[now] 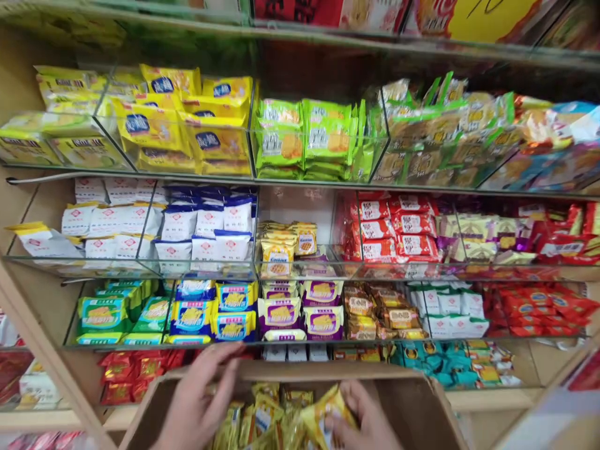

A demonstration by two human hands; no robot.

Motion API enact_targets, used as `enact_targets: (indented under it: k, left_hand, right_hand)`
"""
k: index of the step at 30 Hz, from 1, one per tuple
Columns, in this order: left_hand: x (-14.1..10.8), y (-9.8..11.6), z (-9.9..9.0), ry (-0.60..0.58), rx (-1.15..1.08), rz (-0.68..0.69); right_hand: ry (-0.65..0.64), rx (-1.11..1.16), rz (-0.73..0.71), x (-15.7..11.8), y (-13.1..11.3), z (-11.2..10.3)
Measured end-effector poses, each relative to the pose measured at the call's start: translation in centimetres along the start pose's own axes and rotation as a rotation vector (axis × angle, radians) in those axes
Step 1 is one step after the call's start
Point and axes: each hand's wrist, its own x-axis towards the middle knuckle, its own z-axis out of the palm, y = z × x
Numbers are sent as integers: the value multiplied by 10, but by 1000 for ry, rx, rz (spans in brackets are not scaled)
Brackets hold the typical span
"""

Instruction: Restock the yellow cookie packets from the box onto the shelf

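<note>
An open cardboard box (403,400) stands at the bottom of the view, in front of the shelves. Inside it lie several small yellow-gold snack packets (267,415). My right hand (363,419) grips one yellow cookie packet (323,414) between thumb and fingers, over the box's right half. My left hand (201,397) is slightly blurred above the box's left side, its fingers stretched out and nothing visible in them. On the middle shelf, a stack of similar yellow packets marked Cookies (277,257) fills part of one glass-divided compartment.
White packets (204,222) sit left of the cookie stack and red packets (375,231) right of it. Below are purple-and-white wafer packets (323,322). Glass fronts (309,270) and dividers edge the compartments. Yellow (140,125) and green packets (328,125) line the shelf above.
</note>
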Motion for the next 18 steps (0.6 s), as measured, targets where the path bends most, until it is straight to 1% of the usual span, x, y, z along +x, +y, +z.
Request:
enact_targets:
  k: [1, 2, 3, 4, 5, 7, 10, 13, 15, 18]
  left_hand:
    - [-6, 16, 9, -72, -88, -35]
    - [-11, 32, 18, -153, -166, -103]
    - [-14, 47, 28, -237, -228, -165]
    - [-16, 59, 37, -300, -290, -212]
    - [-16, 69, 46, -337, -357, -241]
    - [-16, 80, 60, -352, -491, -280]
    - [-13, 80, 72, -285, -592, -328]
    - [-14, 72, 78, -227, -556, -345]
    - [-16, 65, 80, -202, -484, -325]
    - [-19, 57, 81, -144, -380, -295]
  right_hand:
    - [20, 166, 10, -1, -13, 0]
    - [42, 309, 22, -2, -26, 2]
    - [68, 418, 36, -4, -40, 5]
    - [95, 483, 41, -5, -52, 9]
    - [127, 524, 39, -6, -62, 13]
    - [208, 554, 23, -6, -74, 21]
    - [335, 511, 3, -1, -72, 27]
    - [408, 442, -21, 6, -62, 29]
    - [429, 386, -34, 7, -57, 33]
    - [402, 349, -75, 3, -48, 43]
